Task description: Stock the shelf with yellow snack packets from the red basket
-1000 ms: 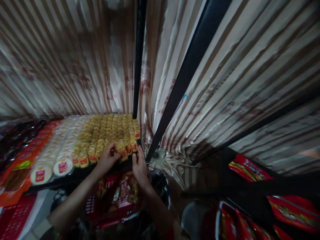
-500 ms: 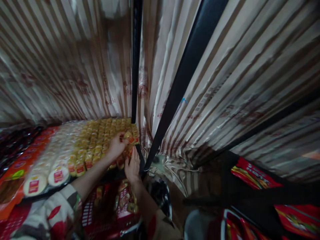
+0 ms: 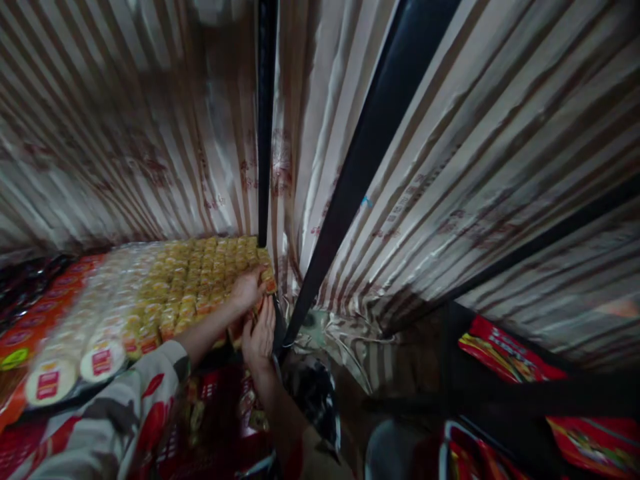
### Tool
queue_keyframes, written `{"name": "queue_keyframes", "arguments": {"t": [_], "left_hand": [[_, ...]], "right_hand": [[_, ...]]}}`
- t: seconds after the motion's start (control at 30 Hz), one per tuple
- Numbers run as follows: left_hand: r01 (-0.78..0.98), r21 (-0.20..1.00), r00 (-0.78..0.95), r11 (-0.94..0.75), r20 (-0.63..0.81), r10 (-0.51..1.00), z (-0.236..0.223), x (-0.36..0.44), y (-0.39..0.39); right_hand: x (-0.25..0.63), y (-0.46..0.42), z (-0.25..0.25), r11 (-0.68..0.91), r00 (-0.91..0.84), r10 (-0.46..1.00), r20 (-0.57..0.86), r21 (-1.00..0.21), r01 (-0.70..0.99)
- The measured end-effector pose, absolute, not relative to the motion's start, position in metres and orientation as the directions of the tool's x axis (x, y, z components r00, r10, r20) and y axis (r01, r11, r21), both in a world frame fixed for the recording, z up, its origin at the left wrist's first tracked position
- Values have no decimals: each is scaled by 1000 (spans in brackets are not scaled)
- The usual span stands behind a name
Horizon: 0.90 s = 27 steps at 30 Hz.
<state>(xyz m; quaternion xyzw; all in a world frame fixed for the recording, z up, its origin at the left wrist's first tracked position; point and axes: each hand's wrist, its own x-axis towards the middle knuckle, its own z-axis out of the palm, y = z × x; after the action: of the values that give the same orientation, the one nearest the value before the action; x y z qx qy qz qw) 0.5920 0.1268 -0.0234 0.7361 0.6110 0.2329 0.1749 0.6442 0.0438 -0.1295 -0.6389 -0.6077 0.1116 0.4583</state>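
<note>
My left hand [image 3: 247,291] reaches to the right end of a shelf stacked with small yellow wrapped packets [image 3: 215,260]. Its fingers are closed on a yellow packet [image 3: 270,285] at the end of the rows; the fingertips are partly hidden. Just below it, my right hand [image 3: 259,339] lies flat with straight fingers against the front right corner of the stack, holding nothing visible. Under my forearms is a red basket [image 3: 167,440] with several more small wrapped packets [image 3: 257,419] inside.
Round white packaged goods [image 3: 103,361] and orange packs [image 3: 30,333] stand left of the yellow rows. A black post [image 3: 340,193] slants beside the shelf corner, before a striped curtain [image 3: 215,133]. Red packs [image 3: 510,353] lie on a dark shelf at right.
My left hand has moved slightly right and down, bringing the yellow packet it held up against the end of the stack. My right hand stays flat at the corner. The view has shifted a little.
</note>
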Motion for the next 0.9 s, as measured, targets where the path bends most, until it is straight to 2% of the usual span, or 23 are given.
{"name": "queue_keyframes", "arguments": {"t": [0.13, 0.33, 0.53, 0.73, 0.9], "left_hand": [[899, 365, 217, -243, 111, 970, -22, 597, 129], [944, 218, 257, -248, -14, 966, -17, 604, 133], [953, 199, 245, -230, -54, 968, -11, 615, 132], [966, 205, 174, -156, -75, 982, -16, 622, 126], [944, 226, 235, -242, 58, 970, -20, 617, 122]], "right_hand": [[644, 44, -130, 141, 277, 873, 402, -752, 644], [646, 49, -126, 118, 314, 887, 339, -823, 556], [654, 65, -118, 8, 321, 931, 173, -890, 455], [656, 67, -118, 15, 274, 937, 217, -808, 590], [654, 67, -122, -47, 272, 948, 164, -774, 631]]}}
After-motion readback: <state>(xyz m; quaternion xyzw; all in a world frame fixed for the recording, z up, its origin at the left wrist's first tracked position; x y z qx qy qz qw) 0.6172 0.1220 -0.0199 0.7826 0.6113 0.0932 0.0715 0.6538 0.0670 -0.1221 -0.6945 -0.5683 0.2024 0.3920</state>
